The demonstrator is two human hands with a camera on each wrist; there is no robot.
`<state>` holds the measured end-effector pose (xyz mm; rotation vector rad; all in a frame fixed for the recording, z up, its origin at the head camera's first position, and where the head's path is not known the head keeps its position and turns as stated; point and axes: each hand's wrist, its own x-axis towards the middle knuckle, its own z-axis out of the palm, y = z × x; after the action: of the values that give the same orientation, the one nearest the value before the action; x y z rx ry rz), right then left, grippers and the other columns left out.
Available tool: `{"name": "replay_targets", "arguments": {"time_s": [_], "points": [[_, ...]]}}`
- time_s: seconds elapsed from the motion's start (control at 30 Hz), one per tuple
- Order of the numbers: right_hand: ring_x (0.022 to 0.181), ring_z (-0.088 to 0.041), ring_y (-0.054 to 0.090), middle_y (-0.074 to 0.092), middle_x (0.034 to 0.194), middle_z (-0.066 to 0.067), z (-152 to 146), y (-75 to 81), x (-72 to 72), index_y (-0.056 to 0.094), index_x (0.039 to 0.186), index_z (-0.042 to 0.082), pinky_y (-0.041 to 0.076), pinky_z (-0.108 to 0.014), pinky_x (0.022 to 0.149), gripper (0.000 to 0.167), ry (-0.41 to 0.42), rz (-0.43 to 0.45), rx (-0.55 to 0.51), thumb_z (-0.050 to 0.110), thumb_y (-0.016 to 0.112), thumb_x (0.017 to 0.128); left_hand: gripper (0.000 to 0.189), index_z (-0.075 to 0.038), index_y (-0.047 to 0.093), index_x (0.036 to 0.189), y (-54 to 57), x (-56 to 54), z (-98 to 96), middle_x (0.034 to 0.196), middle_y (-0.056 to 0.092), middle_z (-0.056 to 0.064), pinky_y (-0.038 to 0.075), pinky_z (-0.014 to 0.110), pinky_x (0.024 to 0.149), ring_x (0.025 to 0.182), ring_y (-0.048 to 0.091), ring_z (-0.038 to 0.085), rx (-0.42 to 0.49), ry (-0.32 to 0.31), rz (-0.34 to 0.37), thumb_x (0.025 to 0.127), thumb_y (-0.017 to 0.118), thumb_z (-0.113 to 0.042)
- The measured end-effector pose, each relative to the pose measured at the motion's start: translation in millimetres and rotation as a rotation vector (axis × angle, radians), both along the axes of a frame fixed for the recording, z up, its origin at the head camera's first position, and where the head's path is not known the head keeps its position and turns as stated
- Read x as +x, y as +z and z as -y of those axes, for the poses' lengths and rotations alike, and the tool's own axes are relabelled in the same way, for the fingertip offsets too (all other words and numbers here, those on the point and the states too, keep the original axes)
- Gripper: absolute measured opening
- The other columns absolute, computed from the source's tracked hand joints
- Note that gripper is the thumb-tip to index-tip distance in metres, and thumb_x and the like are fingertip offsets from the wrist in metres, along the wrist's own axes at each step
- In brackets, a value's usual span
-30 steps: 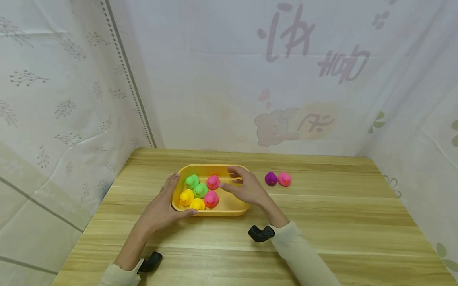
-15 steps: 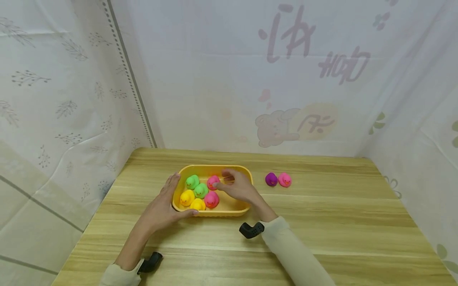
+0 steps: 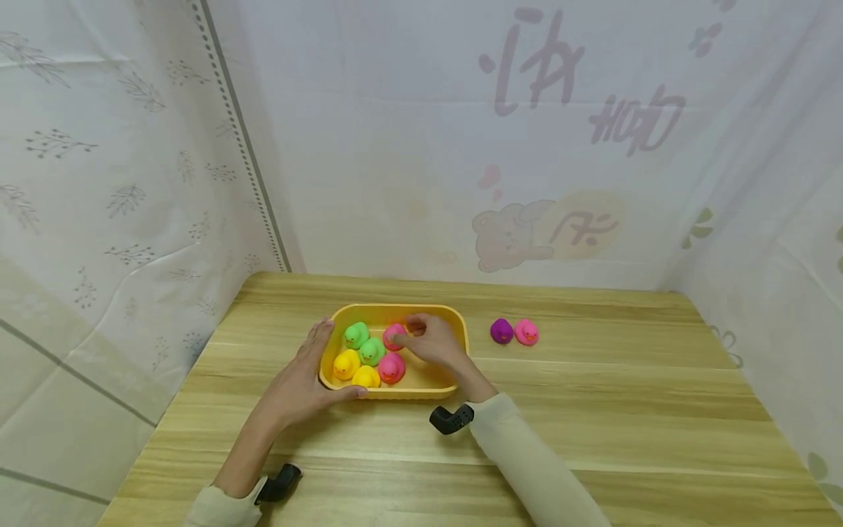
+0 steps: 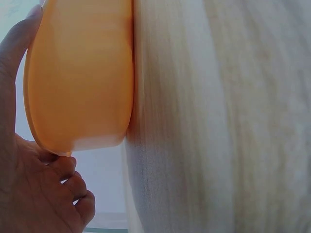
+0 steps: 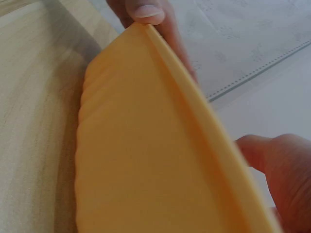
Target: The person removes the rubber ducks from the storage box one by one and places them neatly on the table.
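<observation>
A yellow plastic basket [image 3: 435, 393] holds several small rubber ducks. My left hand [image 3: 296, 377] holds its left end, fingers along the left rim and thumb on the front rim; the left wrist view shows this hand [image 4: 41, 189] at the basket's wall [image 4: 80, 77]. Over the basket's right part, my right hand [image 3: 435, 340] reaches in, its thumb overlapping a pink duck [image 3: 392, 335] and its fingers bent beside it. A second pink duck [image 3: 391, 368], green ducks [image 3: 356, 335] and yellow ducks [image 3: 346, 364] sit to the left. In the right wrist view the basket wall hides the ducks.
A purple duck [image 3: 502, 331] and another pink duck [image 3: 527, 332] stand on the wooden table [image 3: 626, 410], right of the basket. Patterned cloth [image 3: 369, 168] hangs behind the table and along both sides.
My right hand has moved left inside the basket, its thumb now over the rear pink duck. My left hand and the ducks have kept their places.
</observation>
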<state>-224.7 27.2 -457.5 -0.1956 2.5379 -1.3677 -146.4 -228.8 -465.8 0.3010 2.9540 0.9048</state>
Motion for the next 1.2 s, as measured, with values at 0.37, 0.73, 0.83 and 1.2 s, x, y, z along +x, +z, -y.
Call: {"name": "replay_targets", "arguments": {"time_s": [0.37, 0.73, 0.83, 1.2], "points": [[0.111, -0.028, 0.063, 0.07, 0.127, -0.013, 12, -1.3, 0.2, 0.069, 0.129, 0.003, 0.055, -0.042, 0.101, 0.064, -0.085, 0.043, 0.072, 0.047, 0.08, 0.084, 0.135, -0.017, 0.002, 0.167, -0.6, -0.1, 0.1, 0.175, 0.006, 0.006, 0.024, 0.068, 0.122, 0.161, 0.011, 0.035, 0.003, 0.004, 0.006, 0.071, 0.074, -0.081], [0.092, -0.022, 0.06, 0.072, 0.109, -0.011, 17, -6.5, -0.2, 0.074, 0.116, 0.0, 0.053, -0.031, 0.079, 0.052, -0.119, -0.002, 0.055, 0.038, 0.084, 0.082, 0.135, -0.016, 0.003, 0.167, -0.9, -0.2, 0.0, 0.175, 0.006, 0.007, 0.024, 0.068, 0.122, 0.16, 0.012, 0.037, -0.007, 0.002, 0.005, 0.072, 0.074, -0.08], [0.092, -0.022, 0.061, 0.072, 0.109, -0.01, 16, -4.9, 0.9, 0.074, 0.115, 0.001, 0.055, -0.032, 0.081, 0.052, -0.132, 0.011, 0.057, 0.039, 0.085, 0.081, 0.134, -0.016, 0.003, 0.167, -0.7, 0.2, -0.1, 0.175, 0.006, 0.007, 0.024, 0.068, 0.122, 0.16, 0.012, 0.036, -0.006, 0.003, 0.002, 0.072, 0.074, -0.079], [0.09, -0.02, 0.066, 0.073, 0.102, -0.007, 9, 6.9, 6.7, 0.072, 0.114, 0.004, 0.059, -0.033, 0.084, 0.049, -0.121, 0.024, 0.007, 0.034, 0.089, 0.079, 0.135, -0.017, 0.002, 0.167, -1.6, 1.5, -0.5, 0.175, 0.006, 0.007, 0.024, 0.067, 0.122, 0.161, 0.012, 0.035, 0.001, 0.01, -0.003, 0.072, 0.073, -0.081]]}}
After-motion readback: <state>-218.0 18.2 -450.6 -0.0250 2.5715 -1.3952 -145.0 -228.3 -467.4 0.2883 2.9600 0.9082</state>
